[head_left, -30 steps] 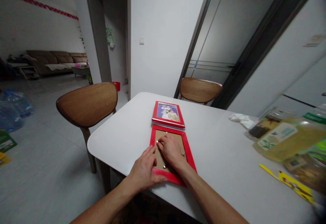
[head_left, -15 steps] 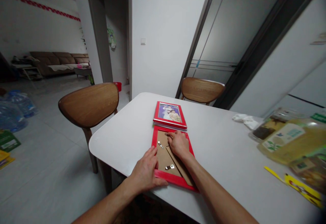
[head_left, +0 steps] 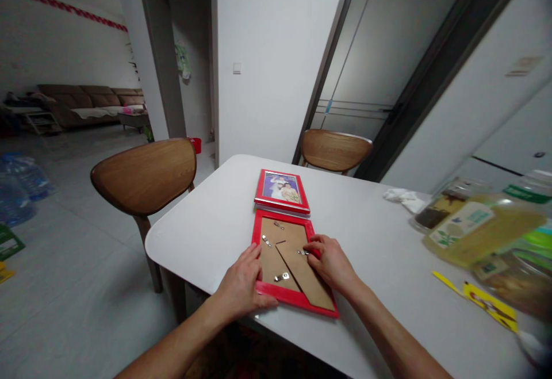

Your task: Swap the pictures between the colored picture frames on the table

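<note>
A red picture frame point(head_left: 297, 297) lies back up on the white table, its brown backboard point(head_left: 269, 261) and stand flap point(head_left: 308, 272) showing. Several metal clips sit on the board, one of them a lower clip point(head_left: 282, 277). My left hand point(head_left: 244, 284) holds the frame's lower left corner, fingers along the left edge and thumb on the bottom edge. Bent over the right edge, my right hand point(head_left: 332, 261) has its fingertips at the right clip point(head_left: 302, 252). Beyond lies a second red frame point(head_left: 282, 192) with a photo of people, face up.
The white table point(head_left: 207, 218) carries an oil bottle point(head_left: 470, 232), jars, a white tissue point(head_left: 403, 199) and a yellow tool point(head_left: 487, 304) at the right. Two wooden chairs stand around it, a left chair point(head_left: 149, 175) and a far chair point(head_left: 335, 150).
My right hand has moved from the top clip to the clip on the right side, uncovering the top clip and more of the flap. My left hand stays on the frame's lower left corner.
</note>
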`<state>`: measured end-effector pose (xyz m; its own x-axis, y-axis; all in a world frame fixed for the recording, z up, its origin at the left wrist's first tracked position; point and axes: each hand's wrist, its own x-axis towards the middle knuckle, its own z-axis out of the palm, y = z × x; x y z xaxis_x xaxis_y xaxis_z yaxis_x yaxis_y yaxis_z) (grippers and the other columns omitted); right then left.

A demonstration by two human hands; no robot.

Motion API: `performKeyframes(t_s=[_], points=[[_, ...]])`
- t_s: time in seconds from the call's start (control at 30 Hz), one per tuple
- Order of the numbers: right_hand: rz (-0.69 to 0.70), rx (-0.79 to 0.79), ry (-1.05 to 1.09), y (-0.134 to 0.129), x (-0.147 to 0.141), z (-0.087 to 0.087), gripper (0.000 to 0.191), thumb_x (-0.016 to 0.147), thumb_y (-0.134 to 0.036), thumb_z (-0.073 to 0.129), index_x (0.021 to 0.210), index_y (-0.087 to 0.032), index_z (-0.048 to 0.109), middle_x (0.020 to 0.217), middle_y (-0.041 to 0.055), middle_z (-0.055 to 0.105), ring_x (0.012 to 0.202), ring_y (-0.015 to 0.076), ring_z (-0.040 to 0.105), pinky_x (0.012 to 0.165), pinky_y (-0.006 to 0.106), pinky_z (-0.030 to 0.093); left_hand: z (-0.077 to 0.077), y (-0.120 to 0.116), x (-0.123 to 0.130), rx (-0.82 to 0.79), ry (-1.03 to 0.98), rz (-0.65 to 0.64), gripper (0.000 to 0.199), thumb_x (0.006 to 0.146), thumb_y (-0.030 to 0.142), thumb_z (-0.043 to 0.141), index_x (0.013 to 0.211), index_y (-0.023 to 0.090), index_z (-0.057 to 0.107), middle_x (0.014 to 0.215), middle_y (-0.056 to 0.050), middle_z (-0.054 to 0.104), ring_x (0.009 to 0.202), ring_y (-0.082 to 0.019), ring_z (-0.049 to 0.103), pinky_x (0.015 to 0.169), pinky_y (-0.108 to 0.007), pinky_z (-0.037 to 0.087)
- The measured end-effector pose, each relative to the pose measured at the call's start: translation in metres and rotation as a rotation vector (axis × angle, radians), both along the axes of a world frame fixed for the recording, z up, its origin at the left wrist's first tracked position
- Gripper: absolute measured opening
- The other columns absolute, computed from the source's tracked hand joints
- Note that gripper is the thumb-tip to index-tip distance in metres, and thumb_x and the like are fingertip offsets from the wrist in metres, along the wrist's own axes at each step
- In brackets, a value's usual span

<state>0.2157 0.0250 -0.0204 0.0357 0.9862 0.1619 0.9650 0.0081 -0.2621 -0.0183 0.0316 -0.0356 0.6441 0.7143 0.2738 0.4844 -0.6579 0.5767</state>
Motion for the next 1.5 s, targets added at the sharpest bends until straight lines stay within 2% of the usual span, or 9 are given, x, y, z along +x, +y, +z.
performKeyframes(t_s=[0.13,0.33,0.6,0.77,0.9,1.07,1.2,1.4,1.5], points=[[-0.009,0.047,-0.003,-0.002,-0.01,0.001,0.03,0.071,-0.02,0.042,0.088,-0.013,0.065,0.096,0.01,0.057,0.089,0.0196,0.048,0.083,0.029,0.033,0.001,0.0,0.0,-0.052,0.008,0.01,0.042,0.047,0.042,0.073,0.074,0.017,0.054,0.13,-0.012,0.037,0.123,-0.03,0.022,0.099,-0.042,0.024],[0.0,-0.01,0.002,-0.024,-0.035,0.007,0.04,0.069,-0.045,0.047,0.096,-0.018,0.06,0.084,0.008,0.057,0.081,0.0202,0.05,0.071,0.029,0.037,0.0,-0.002,0.0,-0.002,0.015,0.025,0.043,0.047,0.041,0.073,0.075,0.016,0.053,0.125,-0.014,0.042,0.123,-0.028,0.025,0.099,-0.039,0.027],[-0.033,-0.03,0.072,-0.022,-0.04,0.018,0.038,0.065,-0.033,0.049,0.097,-0.016,0.06,0.083,0.0076,0.055,0.076,0.0182,0.052,0.068,0.027,0.039,0.002,-0.003,-0.001,-0.063,-0.079,0.065,0.078,0.05,0.048,0.069,0.114,0.011,0.042,0.128,-0.018,0.036,0.12,-0.03,0.029,0.098,-0.044,0.026],[-0.073,-0.026,0.084,-0.024,-0.047,0.049,0.036,0.065,-0.035,0.048,0.092,-0.016,0.063,0.08,0.0077,0.056,0.073,0.0183,0.053,0.067,0.028,0.04,0.019,0.0,0.005,-0.294,-0.391,0.172,0.052,0.066,0.032,0.059,0.113,0.016,0.044,0.115,-0.01,0.051,0.106,-0.024,0.046,0.091,-0.038,0.034],[0.002,0.053,0.179,-0.031,-0.067,0.061,0.037,0.065,-0.035,0.05,0.096,-0.017,0.061,0.082,0.0066,0.056,0.075,0.017,0.053,0.069,0.028,0.041,0.021,0.013,0.008,-0.581,-0.737,0.261,0.027,0.066,0.029,0.056,0.089,0.015,0.055,0.085,-0.005,0.063,0.08,-0.02,0.057,0.073,-0.031,0.044],[0.02,0.111,0.325,-0.027,-0.057,0.041,0.04,0.072,-0.04,0.044,0.103,-0.018,0.056,0.09,0.0074,0.057,0.072,0.0153,0.054,0.066,0.028,0.043,0.023,0.027,-0.011,-0.711,-0.829,0.316,0.027,0.066,0.035,0.052,0.082,0.014,0.052,0.071,-0.003,0.063,0.062,-0.016,0.058,0.057,-0.026,0.045],[-0.158,0.128,0.183,-0.019,-0.029,0.013,0.042,0.073,-0.038,0.044,0.104,-0.013,0.056,0.088,0.0101,0.057,0.078,0.0186,0.054,0.073,0.032,0.041,0.024,0.034,-0.025,-0.758,-0.812,0.342,0.028,0.062,0.035,0.056,0.078,0.012,0.055,0.065,-0.003,0.063,0.058,-0.017,0.058,0.053,-0.025,0.044],[-0.009,0.067,-0.019,-0.026,-0.031,-0.002,0.03,0.073,-0.038,0.046,0.092,-0.022,0.063,0.105,0.0096,0.053,0.096,0.0231,0.046,0.08,0.035,0.036,0.015,0.047,-0.046,-0.71,-0.699,0.424,0.025,0.063,0.034,0.055,0.078,0.014,0.053,0.067,-0.003,0.064,0.062,-0.018,0.06,0.056,-0.026,0.045],[-0.062,0.063,-0.049,-0.029,-0.032,-0.004,0.029,0.072,-0.036,0.046,0.089,-0.021,0.064,0.11,0.0106,0.05,0.101,0.0246,0.043,0.081,0.035,0.035,0.011,0.053,-0.067,-0.664,-0.607,0.49,0.025,0.064,0.033,0.054,0.08,0.014,0.053,0.071,-0.004,0.064,0.063,-0.018,0.06,0.056,-0.026,0.045]])
